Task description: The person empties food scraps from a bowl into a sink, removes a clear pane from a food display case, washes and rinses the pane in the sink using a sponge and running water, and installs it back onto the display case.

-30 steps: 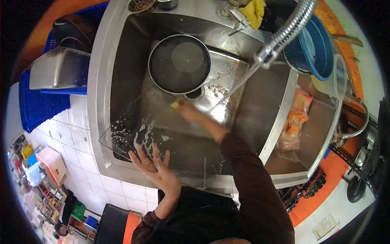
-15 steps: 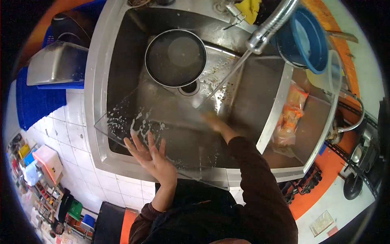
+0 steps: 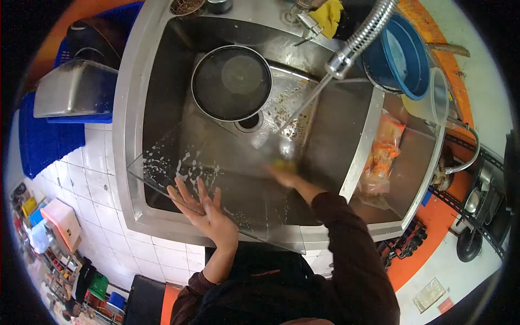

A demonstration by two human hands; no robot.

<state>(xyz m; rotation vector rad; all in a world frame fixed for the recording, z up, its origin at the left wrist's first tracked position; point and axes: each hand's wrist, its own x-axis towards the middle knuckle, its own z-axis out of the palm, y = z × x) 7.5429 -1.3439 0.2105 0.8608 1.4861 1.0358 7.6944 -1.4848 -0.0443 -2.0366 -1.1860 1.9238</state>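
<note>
A clear, flat panel (image 3: 252, 214), spotted with foam and water, lies tilted over the front of the sink (image 3: 130, 108). My left hand (image 3: 208, 216) supports it near its front edge, fingers spread against the panel. Over the panel's right part, my right hand (image 3: 287, 177) is closed on a yellow-green sponge (image 3: 284, 164); both are smeared by motion. Water runs from the metal spray faucet (image 3: 338, 64) and falls just beyond the right hand. Behind the panel, a round dark-rimmed pan or lid (image 3: 232, 82) rests in the basin beside the drain (image 3: 250, 122).
Orange-filled plastic packets (image 3: 383, 154) lie in the right compartment. A blue bucket (image 3: 403, 57) and a clear container (image 3: 433, 100) stand at the back right. A yellow cloth (image 3: 327, 16) hangs by the tap. Left of the sink, a metal pan (image 3: 76, 89) sits on blue crates.
My right hand has shifted slightly down and right over the panel, and the sponge now shows in it. My left hand and the panel have barely moved; the view has shifted slightly.
</note>
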